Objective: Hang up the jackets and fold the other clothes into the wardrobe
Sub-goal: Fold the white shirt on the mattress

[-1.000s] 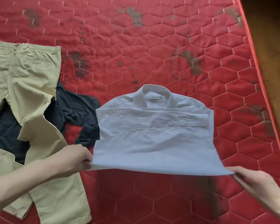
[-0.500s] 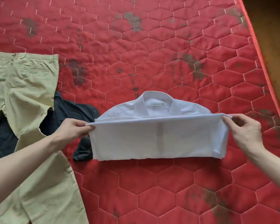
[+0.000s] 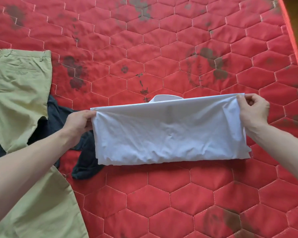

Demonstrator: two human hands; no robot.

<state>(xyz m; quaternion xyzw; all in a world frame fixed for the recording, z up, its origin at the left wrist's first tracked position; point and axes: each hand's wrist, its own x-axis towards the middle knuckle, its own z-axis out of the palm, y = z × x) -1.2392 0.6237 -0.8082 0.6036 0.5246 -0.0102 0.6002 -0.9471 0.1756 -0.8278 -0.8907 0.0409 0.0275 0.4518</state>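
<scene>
A white shirt (image 3: 169,133) lies half folded on the red quilted mattress (image 3: 162,48). Its lower part is turned up over the body, and only the top of the collar shows behind the raised edge. My left hand (image 3: 79,122) pinches the left corner of that raised edge. My right hand (image 3: 253,112) pinches the right corner. The edge is stretched taut between both hands, a little above the shirt.
Khaki trousers (image 3: 19,93) lie spread at the left, over a dark navy garment (image 3: 58,117) that pokes out beside the shirt's left end. The mattress's right edge (image 3: 292,36) borders a brown floor. Dark stains mark the mattress.
Both hands lifted the shirt's bottom hem from near me and carried it up over the body towards the collar. The sleeve and cuff are now covered.
</scene>
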